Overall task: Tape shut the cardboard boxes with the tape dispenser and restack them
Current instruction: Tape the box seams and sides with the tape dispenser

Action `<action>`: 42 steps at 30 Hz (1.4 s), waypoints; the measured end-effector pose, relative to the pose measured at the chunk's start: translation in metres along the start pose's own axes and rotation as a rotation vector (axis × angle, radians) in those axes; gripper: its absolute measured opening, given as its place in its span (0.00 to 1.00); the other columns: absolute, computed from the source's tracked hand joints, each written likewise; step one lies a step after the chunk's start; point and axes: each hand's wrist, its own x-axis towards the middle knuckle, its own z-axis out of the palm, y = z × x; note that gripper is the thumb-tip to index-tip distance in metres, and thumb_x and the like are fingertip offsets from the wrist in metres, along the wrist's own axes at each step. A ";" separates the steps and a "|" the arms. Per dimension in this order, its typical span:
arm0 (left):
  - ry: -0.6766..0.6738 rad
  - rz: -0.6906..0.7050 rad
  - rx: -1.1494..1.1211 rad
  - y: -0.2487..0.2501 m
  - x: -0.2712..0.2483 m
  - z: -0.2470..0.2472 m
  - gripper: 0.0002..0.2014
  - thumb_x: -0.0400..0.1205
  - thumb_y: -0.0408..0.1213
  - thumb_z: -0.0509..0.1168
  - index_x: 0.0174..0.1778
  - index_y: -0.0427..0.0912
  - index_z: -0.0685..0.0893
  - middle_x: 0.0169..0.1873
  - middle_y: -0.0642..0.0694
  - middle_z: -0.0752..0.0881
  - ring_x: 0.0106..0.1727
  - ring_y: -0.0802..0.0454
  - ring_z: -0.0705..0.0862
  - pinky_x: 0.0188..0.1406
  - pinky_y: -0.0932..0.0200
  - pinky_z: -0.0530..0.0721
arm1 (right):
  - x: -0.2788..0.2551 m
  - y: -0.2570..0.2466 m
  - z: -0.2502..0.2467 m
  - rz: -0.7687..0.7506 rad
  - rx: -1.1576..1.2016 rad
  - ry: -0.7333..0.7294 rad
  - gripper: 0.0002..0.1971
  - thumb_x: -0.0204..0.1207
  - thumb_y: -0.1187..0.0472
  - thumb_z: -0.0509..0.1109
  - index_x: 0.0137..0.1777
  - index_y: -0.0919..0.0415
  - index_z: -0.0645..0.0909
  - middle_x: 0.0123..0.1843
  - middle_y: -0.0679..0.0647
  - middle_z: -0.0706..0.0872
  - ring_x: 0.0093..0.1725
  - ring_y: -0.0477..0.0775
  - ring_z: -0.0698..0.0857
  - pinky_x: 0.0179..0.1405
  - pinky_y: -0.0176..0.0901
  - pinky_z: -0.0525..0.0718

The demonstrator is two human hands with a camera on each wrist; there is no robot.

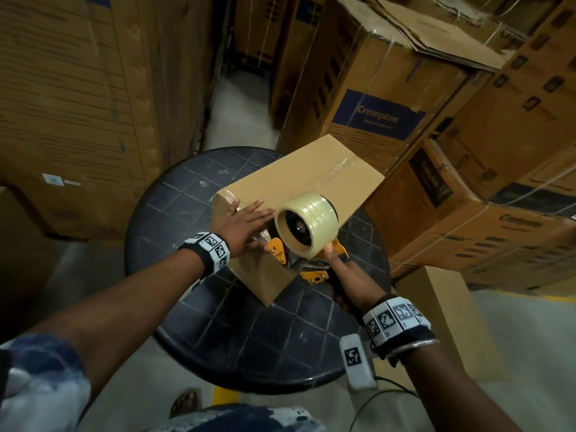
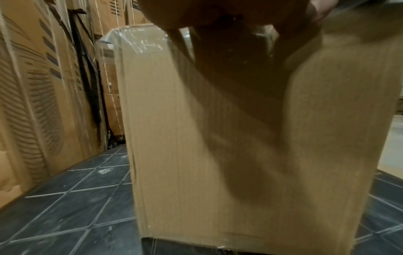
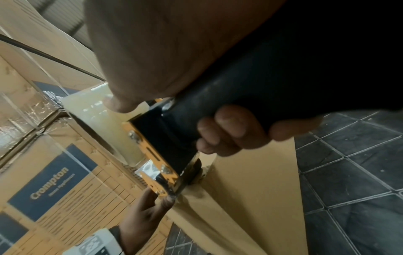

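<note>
Tape roll (image 1: 307,227) is hiding the box seam (image 1: 341,165) at 6 o'clock. Right hand (image 1: 341,277) is covering the dispenser handle (image 3: 229,107). Left hand (image 2: 229,22), at 12 o'clock, is being cropped in the blurred left wrist view.

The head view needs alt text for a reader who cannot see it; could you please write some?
A person's right hand grips a tape dispenser at the near end of a cardboard box while the left hand presses flat on its top. The box sits on a round dark table, with large printed cartons stacked around.
</note>
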 end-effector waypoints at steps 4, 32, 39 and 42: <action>-0.010 -0.060 0.005 0.010 0.001 -0.004 0.34 0.85 0.52 0.62 0.86 0.53 0.58 0.86 0.54 0.54 0.87 0.50 0.40 0.81 0.38 0.35 | 0.002 0.000 -0.001 0.006 -0.044 -0.005 0.51 0.48 0.04 0.51 0.29 0.57 0.77 0.24 0.52 0.75 0.19 0.50 0.71 0.23 0.40 0.70; 0.022 -0.158 -0.036 0.061 -0.014 0.009 0.33 0.85 0.55 0.61 0.85 0.53 0.61 0.85 0.55 0.56 0.87 0.53 0.47 0.81 0.38 0.34 | -0.006 0.053 -0.035 -0.147 -0.067 -0.102 0.44 0.61 0.11 0.51 0.31 0.57 0.76 0.21 0.49 0.74 0.18 0.47 0.71 0.22 0.39 0.73; 0.000 -0.310 -0.013 0.069 -0.010 0.021 0.37 0.84 0.54 0.61 0.87 0.56 0.51 0.87 0.55 0.47 0.87 0.54 0.42 0.82 0.31 0.41 | -0.002 0.060 -0.034 -0.148 -0.056 -0.109 0.45 0.59 0.09 0.51 0.31 0.57 0.76 0.22 0.48 0.75 0.19 0.48 0.72 0.24 0.41 0.74; -0.016 -0.326 -0.041 0.073 -0.010 0.018 0.38 0.84 0.57 0.59 0.87 0.57 0.48 0.86 0.57 0.45 0.87 0.54 0.44 0.83 0.31 0.44 | 0.001 0.068 -0.034 -0.148 -0.042 -0.099 0.48 0.56 0.07 0.51 0.34 0.57 0.77 0.22 0.48 0.76 0.20 0.47 0.73 0.24 0.41 0.75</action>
